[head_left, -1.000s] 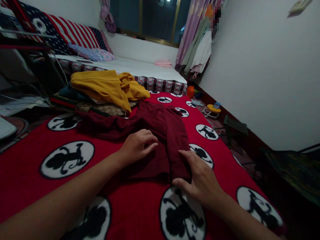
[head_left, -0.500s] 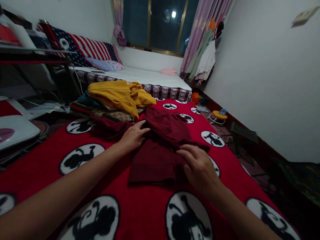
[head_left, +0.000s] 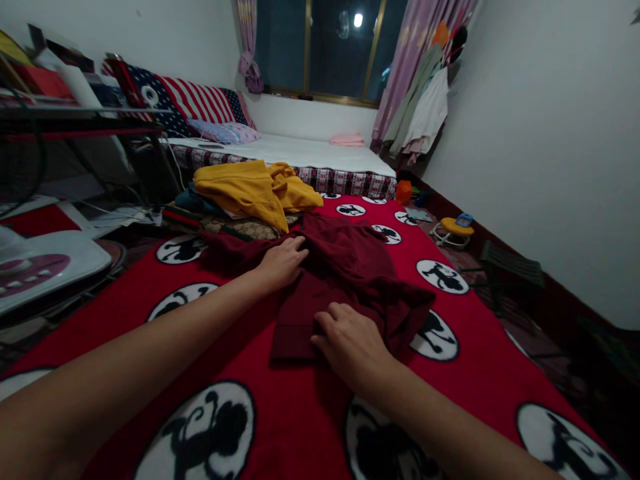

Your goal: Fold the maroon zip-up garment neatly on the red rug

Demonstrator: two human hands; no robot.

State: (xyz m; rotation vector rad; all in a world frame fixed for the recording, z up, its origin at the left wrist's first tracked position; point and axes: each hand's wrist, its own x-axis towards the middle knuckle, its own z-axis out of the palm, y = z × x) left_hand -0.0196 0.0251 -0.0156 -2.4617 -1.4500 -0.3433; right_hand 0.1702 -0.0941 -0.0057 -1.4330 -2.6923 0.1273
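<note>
Maroon long-sleeved top [head_left: 360,257] lies rumpled on red blanket [head_left: 295,407], under our hands. Prob. light, soft, floppy, not fragile; we'd take hem [head_left: 293,341] at corners. L hand [head_left: 283,264] half-curled on cloth, R hand [head_left: 354,343] bent nr hem; can't tell if either pinches fabric.

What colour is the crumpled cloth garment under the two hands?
Dark red, like maroon. The crumpled cloth garment shows best in the head view.

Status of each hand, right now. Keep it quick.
Left hand: on the maroon garment, partly curled; grip cannot be told.
Right hand: curled over the garment near its hem; grip cannot be told.
</note>
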